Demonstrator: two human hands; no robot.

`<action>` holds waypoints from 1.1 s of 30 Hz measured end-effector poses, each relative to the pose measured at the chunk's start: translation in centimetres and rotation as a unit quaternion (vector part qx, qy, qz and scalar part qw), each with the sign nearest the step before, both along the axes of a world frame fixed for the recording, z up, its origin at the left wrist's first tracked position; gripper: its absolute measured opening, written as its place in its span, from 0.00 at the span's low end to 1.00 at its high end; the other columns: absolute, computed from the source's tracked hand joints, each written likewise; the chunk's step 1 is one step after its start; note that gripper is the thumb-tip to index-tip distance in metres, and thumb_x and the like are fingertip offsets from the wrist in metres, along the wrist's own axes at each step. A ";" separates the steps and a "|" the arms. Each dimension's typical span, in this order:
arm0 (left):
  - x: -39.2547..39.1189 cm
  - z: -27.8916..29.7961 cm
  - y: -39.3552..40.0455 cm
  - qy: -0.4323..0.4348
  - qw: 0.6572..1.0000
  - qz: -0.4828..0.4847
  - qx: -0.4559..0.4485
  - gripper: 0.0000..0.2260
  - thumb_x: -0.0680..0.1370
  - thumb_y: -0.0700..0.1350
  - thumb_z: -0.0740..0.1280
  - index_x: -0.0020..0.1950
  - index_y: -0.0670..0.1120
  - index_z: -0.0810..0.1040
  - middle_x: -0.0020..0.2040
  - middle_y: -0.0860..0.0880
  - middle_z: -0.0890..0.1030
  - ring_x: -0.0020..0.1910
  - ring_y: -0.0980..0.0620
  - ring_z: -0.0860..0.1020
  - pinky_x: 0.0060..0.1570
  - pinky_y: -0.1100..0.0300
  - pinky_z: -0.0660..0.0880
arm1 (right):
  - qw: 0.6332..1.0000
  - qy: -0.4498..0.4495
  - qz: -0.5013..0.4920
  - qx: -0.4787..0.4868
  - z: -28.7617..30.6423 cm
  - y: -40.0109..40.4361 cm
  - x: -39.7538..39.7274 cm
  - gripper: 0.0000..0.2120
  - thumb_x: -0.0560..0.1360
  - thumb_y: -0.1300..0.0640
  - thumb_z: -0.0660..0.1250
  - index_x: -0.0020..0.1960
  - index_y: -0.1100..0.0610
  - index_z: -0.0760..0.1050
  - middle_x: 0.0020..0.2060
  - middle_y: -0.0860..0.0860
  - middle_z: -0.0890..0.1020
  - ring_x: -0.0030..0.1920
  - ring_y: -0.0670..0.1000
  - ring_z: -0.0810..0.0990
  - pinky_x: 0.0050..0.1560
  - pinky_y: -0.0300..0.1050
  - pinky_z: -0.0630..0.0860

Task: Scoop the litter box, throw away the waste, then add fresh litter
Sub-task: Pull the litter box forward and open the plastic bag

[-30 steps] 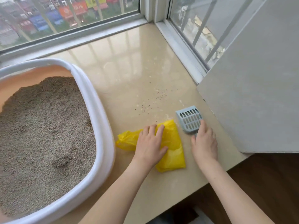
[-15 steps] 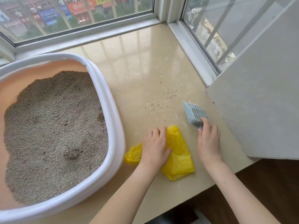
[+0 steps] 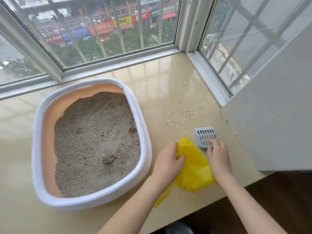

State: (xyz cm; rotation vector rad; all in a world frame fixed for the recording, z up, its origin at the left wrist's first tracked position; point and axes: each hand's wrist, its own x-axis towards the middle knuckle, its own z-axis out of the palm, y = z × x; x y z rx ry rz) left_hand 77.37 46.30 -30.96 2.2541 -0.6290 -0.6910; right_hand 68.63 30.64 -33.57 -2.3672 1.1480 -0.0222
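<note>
A white-rimmed litter box [image 3: 145, 144] with peach inner walls sits on the beige sill, filled with grey-brown litter [image 3: 98, 141] that has a few darker clumps. To its right lies a yellow plastic bag [image 3: 194, 168]. My left hand [image 3: 168, 159] pinches the bag's left edge, fingers closed on the plastic. A grey-blue slotted scoop [image 3: 204, 135] lies just beyond the bag. My right hand [image 3: 217, 156] rests over the scoop's handle end, fingers curled onto it; the handle itself is hidden under the hand.
Loose litter grains [image 3: 184, 115] are scattered on the sill beyond the scoop. Window frames [image 3: 118, 63] run along the back and right. A grey wall panel [image 3: 273, 119] stands at the right. The sill's front edge [image 3: 219, 201] drops to a dark floor.
My left hand has gone from lying flat on the bag to gripping its edge, and the bag is bunched and lifted. My right hand has closed onto the scoop. The view has pulled back.
</note>
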 end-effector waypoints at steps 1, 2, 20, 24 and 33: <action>0.4 1.7 0.3 0.004 1.000 0.020 -0.014 0.08 0.74 0.48 0.65 0.46 0.45 0.69 0.42 0.49 0.75 0.44 0.48 0.73 0.39 0.55 0.64 | 0.997 -0.062 -0.017 0.035 2.2 0.4 0.5 0.13 0.81 0.61 0.56 0.63 0.59 0.73 0.58 0.56 0.76 0.57 0.53 0.73 0.56 0.48 0.72; 1.0 3.4 0.8 0.008 0.999 0.042 -0.025 0.07 0.74 0.48 0.66 0.45 0.47 0.70 0.41 0.51 0.75 0.43 0.48 0.73 0.39 0.55 0.63 | 0.990 -0.118 -0.029 0.067 4.6 0.9 1.1 0.13 0.81 0.62 0.56 0.60 0.58 0.75 0.56 0.55 0.78 0.56 0.52 0.74 0.55 0.47 0.73; 7.4 30.4 18.7 0.156 0.928 0.234 -0.243 0.14 0.75 0.58 0.66 0.57 0.53 0.77 0.47 0.53 0.79 0.39 0.61 0.77 0.37 0.66 0.72 | 0.898 -0.313 0.270 0.152 31.5 20.2 8.4 0.11 0.75 0.62 0.69 0.57 0.55 0.78 0.46 0.41 0.82 0.46 0.43 0.79 0.48 0.31 0.71; 5.5 29.9 22.3 0.018 0.967 0.212 -0.139 0.31 0.63 0.60 0.72 0.64 0.59 0.70 0.57 0.56 0.75 0.56 0.56 0.74 0.54 0.58 0.73 | 0.857 -0.338 0.177 0.345 33.7 21.3 9.8 0.08 0.76 0.62 0.68 0.51 0.50 0.79 0.43 0.44 0.84 0.45 0.46 0.81 0.47 0.39 0.77; 5.4 30.1 26.9 -0.093 0.925 0.348 -0.124 0.08 0.74 0.37 0.67 0.48 0.49 0.79 0.41 0.56 0.78 0.40 0.57 0.75 0.40 0.64 0.70 | 0.828 -0.305 0.106 0.459 35.0 19.8 11.2 0.08 0.76 0.56 0.68 0.55 0.55 0.80 0.49 0.55 0.84 0.50 0.56 0.82 0.50 0.54 0.79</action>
